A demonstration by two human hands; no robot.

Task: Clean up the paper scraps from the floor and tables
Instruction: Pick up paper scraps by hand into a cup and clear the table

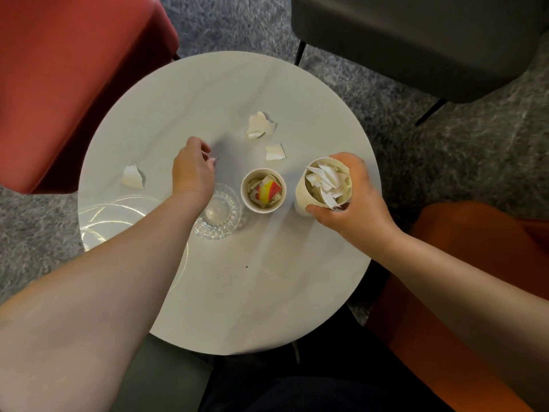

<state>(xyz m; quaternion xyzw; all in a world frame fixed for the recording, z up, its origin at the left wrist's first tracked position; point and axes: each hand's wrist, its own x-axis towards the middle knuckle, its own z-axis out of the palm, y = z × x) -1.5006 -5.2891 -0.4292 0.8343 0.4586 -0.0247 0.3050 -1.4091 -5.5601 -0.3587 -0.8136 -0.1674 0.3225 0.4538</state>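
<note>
- paper scraps are what I'm dealing with: small torn white bits with ragged edges, a little curled, lying on a round white worktop (208, 93) that's smooth with faint grey marbling
- biggest scrap (260, 125) sits toward the far side of the worktop, a smaller one (275, 152) just nearer me, and a third (133, 177) is off by the left edge, well apart from the other two
- my left hand (193, 168) is out over the middle of the worktop, fingers curled in, with a tiny sliver of paper (214, 159) showing at the fingertips, so it looks pinched there
- my right hand (350, 200) is wrapped round a tall paper cup (326, 188), plain off-white, stuffed with white torn pieces sticking up past the rim
- between my hands stands a second, shorter paper cup (263, 191) on the worktop, holding scraps plus one crumpled bit printed red and yellow
- just left of that cup is a clear glass ashtray-type dish (217, 212), ribbed and shiny, partly under my left wrist
- around the worktop: a red padded chair (74, 69), a dark grey one (416, 40), an orange seat (475, 248), all on mottled grey carpet (386, 108)
</note>
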